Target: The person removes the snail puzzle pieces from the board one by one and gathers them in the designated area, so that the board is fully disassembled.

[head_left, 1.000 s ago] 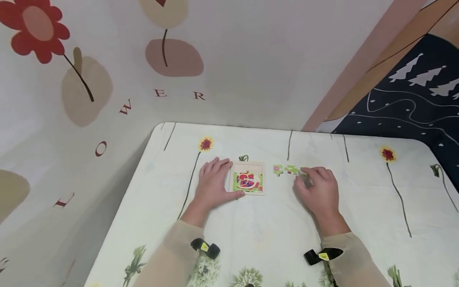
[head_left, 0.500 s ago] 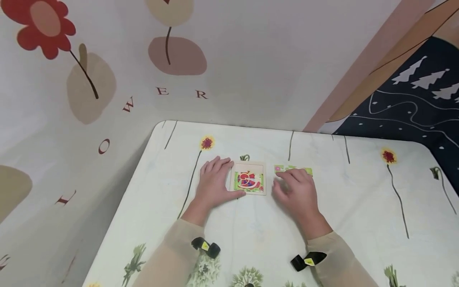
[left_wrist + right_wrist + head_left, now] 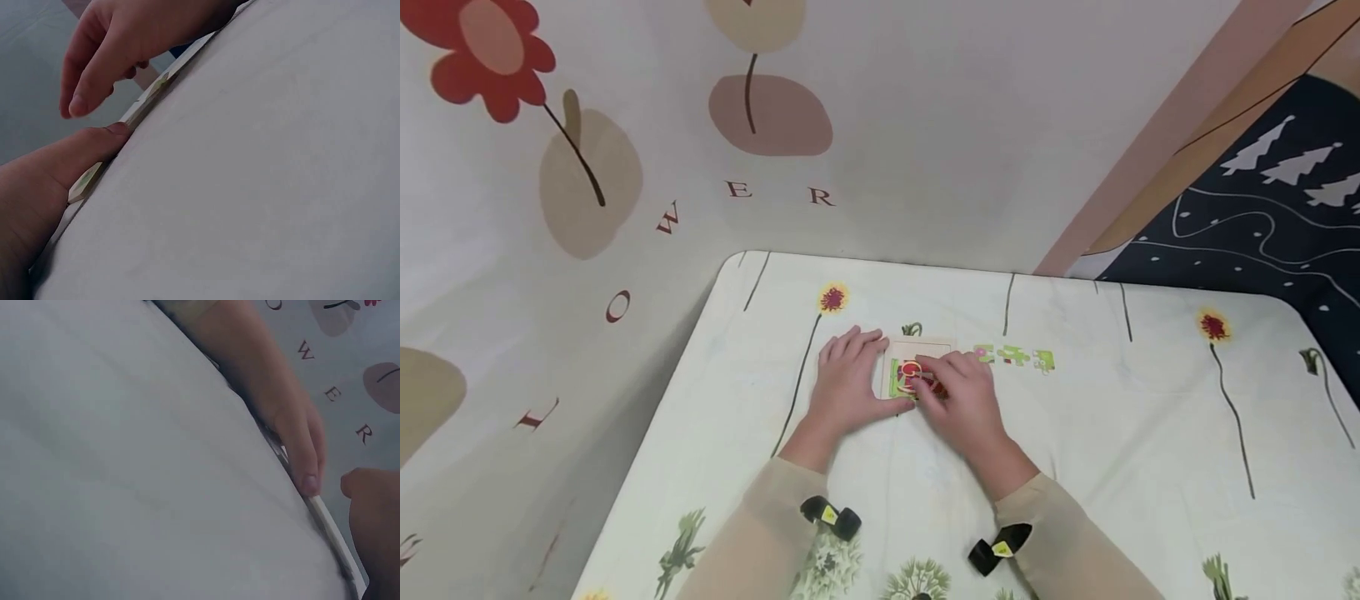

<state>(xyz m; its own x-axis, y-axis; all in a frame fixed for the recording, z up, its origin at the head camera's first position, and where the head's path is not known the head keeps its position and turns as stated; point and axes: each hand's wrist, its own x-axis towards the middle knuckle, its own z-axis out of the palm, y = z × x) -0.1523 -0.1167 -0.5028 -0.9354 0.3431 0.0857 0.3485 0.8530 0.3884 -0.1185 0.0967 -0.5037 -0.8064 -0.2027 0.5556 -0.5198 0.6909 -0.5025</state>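
Observation:
A small square puzzle tray [image 3: 923, 345] lies on the table, with a red and green picture in its lower part. My left hand [image 3: 848, 379] rests along its left side, fingers and thumb fairly straight. Its thumb lies against the near edge, as the left wrist view shows beside the tray's side [image 3: 89, 181]. Over the tray's right half is my right hand [image 3: 962, 396], thumb and forefinger bent but apart above the picture. No piece shows between those fingertips in the left wrist view. Three loose green jigsaw pieces [image 3: 1013, 356] lie in a row to the right.
A white tablecloth [image 3: 1120, 417] printed with flowers covers the table. Behind stands a pale wall [image 3: 925, 167] with painted flowers and letters, and a dark panel [image 3: 1247, 225] with white trees is at the back right.
My right hand has moved left, from the rightmost loose piece across the row to above the tray. The loose pieces now lie uncovered. My left hand has stayed at the tray.

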